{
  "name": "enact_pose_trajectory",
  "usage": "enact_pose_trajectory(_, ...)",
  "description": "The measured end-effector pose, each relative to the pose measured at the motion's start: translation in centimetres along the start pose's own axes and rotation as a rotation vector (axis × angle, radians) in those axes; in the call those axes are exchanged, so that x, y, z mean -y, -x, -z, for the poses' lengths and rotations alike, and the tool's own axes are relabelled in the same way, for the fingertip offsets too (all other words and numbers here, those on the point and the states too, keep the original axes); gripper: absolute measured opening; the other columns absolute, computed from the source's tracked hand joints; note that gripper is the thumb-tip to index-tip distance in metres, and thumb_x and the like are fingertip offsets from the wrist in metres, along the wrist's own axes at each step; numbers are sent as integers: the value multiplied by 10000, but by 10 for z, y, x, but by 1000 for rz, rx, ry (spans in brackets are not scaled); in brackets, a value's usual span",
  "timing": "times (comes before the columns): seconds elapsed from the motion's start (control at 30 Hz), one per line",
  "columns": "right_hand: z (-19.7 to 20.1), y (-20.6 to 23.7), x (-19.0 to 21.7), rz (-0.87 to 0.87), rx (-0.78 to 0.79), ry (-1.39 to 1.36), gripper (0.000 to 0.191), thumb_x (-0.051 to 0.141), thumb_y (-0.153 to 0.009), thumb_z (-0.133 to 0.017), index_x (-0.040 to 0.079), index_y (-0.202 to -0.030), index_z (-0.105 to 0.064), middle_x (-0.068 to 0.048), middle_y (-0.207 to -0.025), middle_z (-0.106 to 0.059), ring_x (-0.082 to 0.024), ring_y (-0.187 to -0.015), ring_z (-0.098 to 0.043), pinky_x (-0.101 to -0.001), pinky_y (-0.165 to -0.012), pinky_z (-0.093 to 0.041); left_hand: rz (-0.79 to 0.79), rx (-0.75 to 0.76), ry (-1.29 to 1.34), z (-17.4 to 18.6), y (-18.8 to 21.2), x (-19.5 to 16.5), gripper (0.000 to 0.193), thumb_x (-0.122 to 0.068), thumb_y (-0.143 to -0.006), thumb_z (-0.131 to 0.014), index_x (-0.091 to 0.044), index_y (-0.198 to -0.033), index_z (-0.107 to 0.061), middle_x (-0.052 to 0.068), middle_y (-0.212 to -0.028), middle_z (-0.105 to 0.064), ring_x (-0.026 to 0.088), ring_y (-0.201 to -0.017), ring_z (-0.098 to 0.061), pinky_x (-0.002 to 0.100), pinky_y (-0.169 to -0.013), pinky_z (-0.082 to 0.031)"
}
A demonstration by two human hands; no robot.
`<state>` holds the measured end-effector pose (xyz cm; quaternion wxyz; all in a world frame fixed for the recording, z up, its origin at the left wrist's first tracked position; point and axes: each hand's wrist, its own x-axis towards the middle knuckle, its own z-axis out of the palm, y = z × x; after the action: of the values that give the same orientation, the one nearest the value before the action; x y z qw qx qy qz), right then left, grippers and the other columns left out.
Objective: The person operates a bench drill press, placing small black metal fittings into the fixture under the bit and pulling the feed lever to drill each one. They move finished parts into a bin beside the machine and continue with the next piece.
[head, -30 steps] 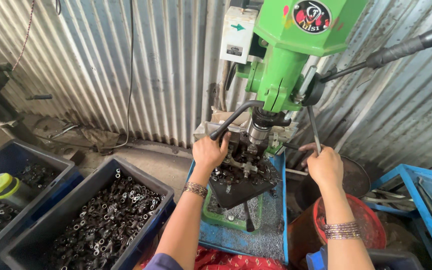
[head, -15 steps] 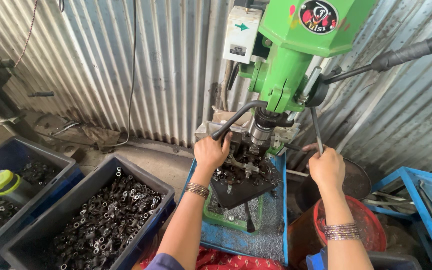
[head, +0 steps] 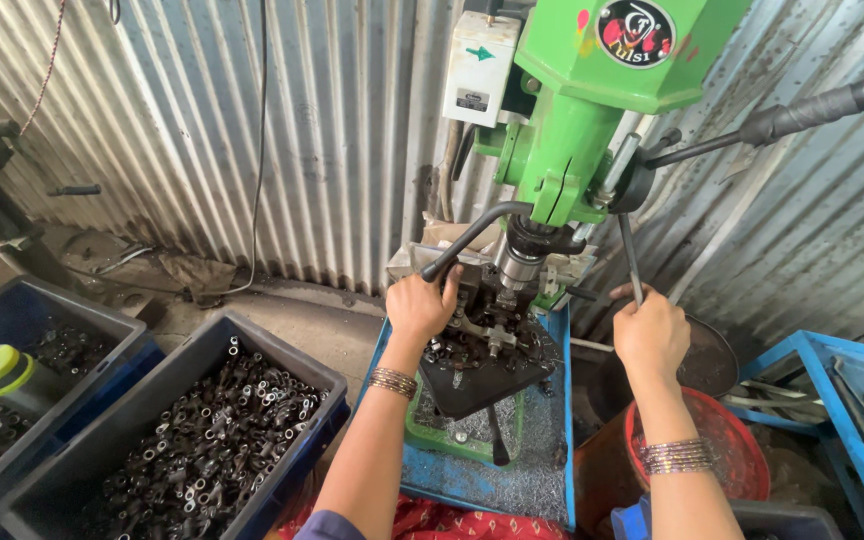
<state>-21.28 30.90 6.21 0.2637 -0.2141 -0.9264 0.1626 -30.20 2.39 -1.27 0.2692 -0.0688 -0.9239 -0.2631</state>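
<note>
Two hands are on the machine: your left hand (head: 420, 305) has its fingers curled shut around the lower end of the curved black clamp lever (head: 472, 238), right at the fixture (head: 487, 335) under the spindle (head: 524, 255), and your right hand (head: 650, 332) is fisted tight on the thin feed rod (head: 630, 258) that hangs from the green drill press (head: 592, 110). Keep that left grip firm and the knuckles back from the spindle, which sits just beside them; pull the rod with a steady wrist, not a jerk. Small dark metal parts lie heaped on the fixture plate, and more fill the dark bin (head: 187, 440) near your left elbow. Room is tight on the right, with the red bucket (head: 722, 445) under your forearm and the blue tray (head: 832, 400) beyond; the left side is more open.
</note>
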Motion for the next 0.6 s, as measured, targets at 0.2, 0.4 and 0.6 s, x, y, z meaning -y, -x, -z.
enact_pose_trajectory(0.2,-3,0,-1,-2,-21,-6,240,144,-928,-587,279,-968,-782,-148,-790,-728,-393,-799,-715,-508,-750,-565,15,47,-36,-3,0,1,490,-575,-1012,-439,-241,-988,-796,172,-622,-672,398,-598,-678,505,-553,-539)
enact_pose_trajectory(0.4,-9,-1,-5,24,-70,24,162,175,-937,-610,228,-935,-763,-159,-791,-728,-397,-800,-715,-516,-750,-562,12,5,33,-3,2,2,509,-583,-1005,-463,-208,-915,-797,157,-638,-678,389,-588,-680,501,-540,-538)
enact_pose_trajectory(0.6,-18,-3,-11,30,-109,53,150,191,-934,-622,205,-954,-769,-164,-801,-728,-413,-793,-709,-532,-727,-559,11,-21,9,-1,2,1,471,-566,-998,-476,-224,-952,-797,169,-620,-672,403,-590,-675,510,-535,-531)
